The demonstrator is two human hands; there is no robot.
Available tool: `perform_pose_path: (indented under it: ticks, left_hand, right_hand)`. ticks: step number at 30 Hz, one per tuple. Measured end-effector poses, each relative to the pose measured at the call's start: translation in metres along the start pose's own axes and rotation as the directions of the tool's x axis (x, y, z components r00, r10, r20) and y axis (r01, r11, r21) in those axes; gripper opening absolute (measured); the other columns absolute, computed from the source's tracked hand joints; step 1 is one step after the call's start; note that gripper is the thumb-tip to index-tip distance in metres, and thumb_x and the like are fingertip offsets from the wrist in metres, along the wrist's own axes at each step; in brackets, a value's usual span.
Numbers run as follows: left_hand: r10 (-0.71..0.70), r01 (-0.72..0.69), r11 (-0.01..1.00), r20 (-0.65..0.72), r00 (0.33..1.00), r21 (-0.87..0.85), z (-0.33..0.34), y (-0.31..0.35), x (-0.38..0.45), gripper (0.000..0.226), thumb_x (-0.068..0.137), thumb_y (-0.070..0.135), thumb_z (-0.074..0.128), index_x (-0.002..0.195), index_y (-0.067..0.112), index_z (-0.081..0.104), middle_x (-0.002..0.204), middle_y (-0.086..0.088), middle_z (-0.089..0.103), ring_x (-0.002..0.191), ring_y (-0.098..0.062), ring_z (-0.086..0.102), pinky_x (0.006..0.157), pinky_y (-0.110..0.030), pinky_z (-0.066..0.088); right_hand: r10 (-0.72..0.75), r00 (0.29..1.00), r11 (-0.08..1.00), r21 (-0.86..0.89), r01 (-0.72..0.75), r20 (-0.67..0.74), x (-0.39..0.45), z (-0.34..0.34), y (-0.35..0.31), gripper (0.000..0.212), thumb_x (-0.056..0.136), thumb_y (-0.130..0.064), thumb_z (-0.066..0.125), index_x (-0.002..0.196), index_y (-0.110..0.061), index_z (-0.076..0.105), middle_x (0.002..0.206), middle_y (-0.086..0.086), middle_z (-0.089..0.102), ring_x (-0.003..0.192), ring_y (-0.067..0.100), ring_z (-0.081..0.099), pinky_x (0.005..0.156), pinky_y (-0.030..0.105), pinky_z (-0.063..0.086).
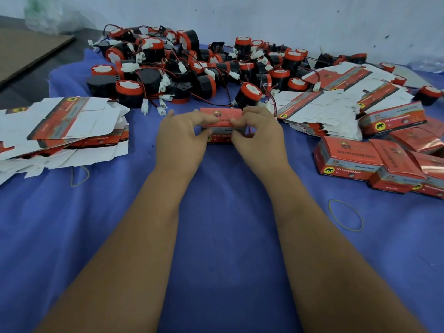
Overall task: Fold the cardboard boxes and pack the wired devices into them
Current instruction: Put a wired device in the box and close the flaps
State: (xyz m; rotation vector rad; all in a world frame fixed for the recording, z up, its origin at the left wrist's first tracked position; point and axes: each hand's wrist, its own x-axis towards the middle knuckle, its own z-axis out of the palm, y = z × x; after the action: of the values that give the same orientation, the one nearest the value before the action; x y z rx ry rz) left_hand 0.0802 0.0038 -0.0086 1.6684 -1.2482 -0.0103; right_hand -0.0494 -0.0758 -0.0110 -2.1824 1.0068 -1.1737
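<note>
Red box (222,121) pinched by left hand (182,133) and right hand (257,133), just before heap of wired horns (192,68).

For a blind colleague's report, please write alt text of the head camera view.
Both hands, left hand and right hand, hold a small red box on a blue cloth. Behind lies a pile of black-and-red wired devices; flat box blanks lie left, finished boxes right.

A wide blue cloth (221,236) is covering the work surface. Two thin yellow rubber bands are lying on it, one (346,215) at the right, another (80,176) at the left. A flat brown cardboard sheet (26,51) is lying at far left, beside a crumpled translucent plastic bag (45,15).
</note>
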Motion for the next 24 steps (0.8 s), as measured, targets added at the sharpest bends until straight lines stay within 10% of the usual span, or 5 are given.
perform_pose_path:
  ticks: [7, 11, 16, 24]
  left_hand:
    - [0.074, -0.075, 0.997, 0.034, 0.997, 0.036, 0.005, 0.004, -0.003, 0.036, 0.079, -0.011, 0.056, 0.102, 0.007, 0.077, 0.103, -0.009, 0.069, 0.095, -0.027, 0.063, 0.083, -0.036, 0.051]
    - [-0.014, 0.013, 1.0, -0.085, 0.996, -0.018, 0.004, 0.001, -0.001, 0.037, 0.081, -0.012, 0.051, 0.1, 0.007, 0.077, 0.113, -0.006, 0.067, 0.103, -0.015, 0.058, 0.082, -0.011, 0.042]
    - [-0.254, 0.232, 0.956, -0.109, 0.961, -0.181, 0.003, 0.002, 0.004, 0.036, 0.088, 0.001, 0.048, 0.09, 0.032, 0.067, 0.101, 0.006, 0.066, 0.089, -0.013, 0.06, 0.079, -0.032, 0.052]
    - [-0.307, 0.275, 0.902, -0.048, 0.95, -0.333, 0.003, 0.006, 0.004, 0.033, 0.096, 0.004, 0.044, 0.089, 0.026, 0.066, 0.092, 0.011, 0.068, 0.082, -0.002, 0.063, 0.07, -0.015, 0.051]
  right_hand:
    - [0.013, 1.0, 0.998, 0.054, -0.014, 0.018, -0.005, 0.004, -0.009, 0.019, 0.076, -0.006, 0.065, 0.072, -0.013, 0.047, 0.091, -0.001, 0.054, 0.089, 0.017, 0.05, 0.071, 0.036, 0.045]
    - [0.03, 0.999, 0.993, 0.115, -0.033, 0.023, -0.006, 0.0, -0.007, 0.027, 0.074, -0.017, 0.076, 0.093, -0.015, 0.058, 0.1, 0.001, 0.054, 0.091, 0.011, 0.049, 0.076, 0.022, 0.043]
    - [-0.017, 0.989, 1.0, -0.023, 0.02, 0.15, -0.008, 0.003, -0.011, 0.044, 0.074, -0.029, 0.08, 0.11, -0.018, 0.058, 0.11, -0.003, 0.052, 0.105, 0.016, 0.048, 0.089, 0.033, 0.045]
    - [-0.04, 0.832, 0.996, -0.092, -0.013, -0.553, -0.003, -0.033, -0.017, 0.035, 0.07, -0.035, 0.057, 0.091, -0.009, 0.065, 0.102, 0.008, 0.052, 0.092, 0.023, 0.052, 0.079, 0.035, 0.038]
